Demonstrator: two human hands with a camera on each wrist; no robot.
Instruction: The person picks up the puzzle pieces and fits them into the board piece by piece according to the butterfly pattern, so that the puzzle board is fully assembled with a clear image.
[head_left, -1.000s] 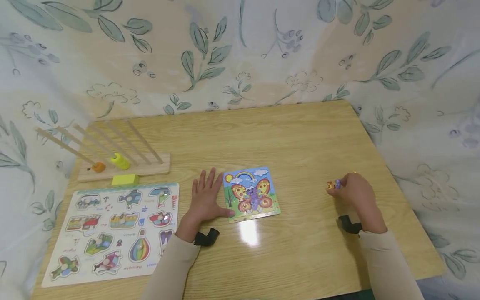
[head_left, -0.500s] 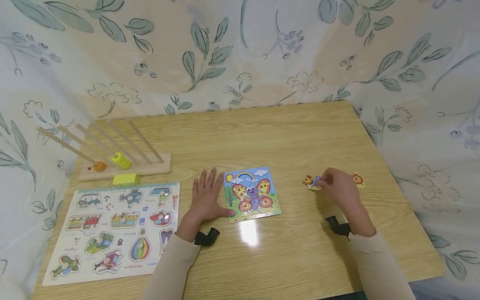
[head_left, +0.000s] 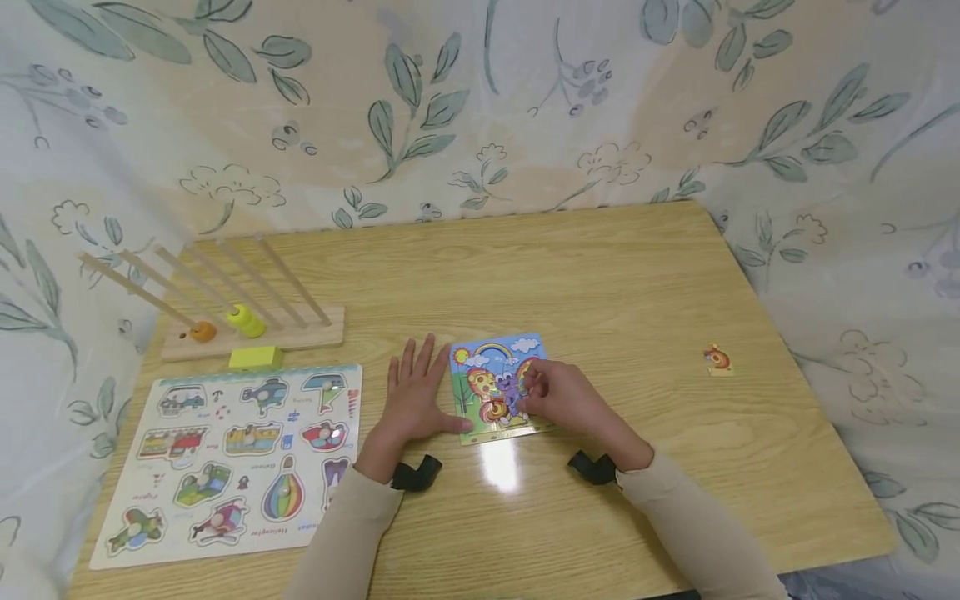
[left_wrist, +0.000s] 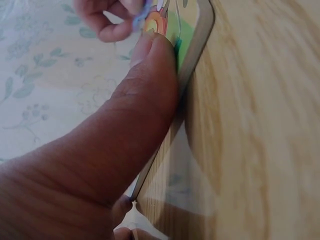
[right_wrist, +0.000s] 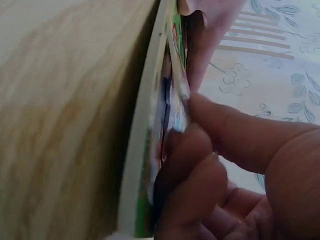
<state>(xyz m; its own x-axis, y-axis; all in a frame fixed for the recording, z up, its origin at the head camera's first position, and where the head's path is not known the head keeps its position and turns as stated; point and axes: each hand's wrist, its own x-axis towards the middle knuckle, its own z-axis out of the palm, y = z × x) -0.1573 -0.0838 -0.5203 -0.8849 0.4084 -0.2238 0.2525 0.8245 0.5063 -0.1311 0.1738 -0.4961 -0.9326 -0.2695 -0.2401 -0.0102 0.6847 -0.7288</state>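
A small square jigsaw puzzle (head_left: 491,350) with a butterfly picture lies on the wooden table. My left hand (head_left: 412,400) rests at its left side, fingers spread, with the thumb (left_wrist: 150,75) on the puzzle's near left corner. Over the puzzle's right half, my right hand (head_left: 566,398) pinches a puzzle piece (right_wrist: 178,107) between thumb and fingers. In the right wrist view that piece stands tilted, close against the puzzle's surface. The right fingers hide part of the butterfly. Another loose puzzle piece (head_left: 718,360), with an orange swirl, lies far to the right.
A white vehicle peg puzzle board (head_left: 161,483) lies to the left of my left hand. Behind it stands a wooden base (head_left: 322,335) with several upright rods, orange beads (head_left: 202,332) and yellow beads (head_left: 246,321). A yellow block (head_left: 256,358) sits before the rods. Patterned cloth hangs behind.
My right hand has carried the puzzle piece leftward from the table's right side to over the butterfly puzzle, uncovering the other loose piece. My left hand has stayed in place.
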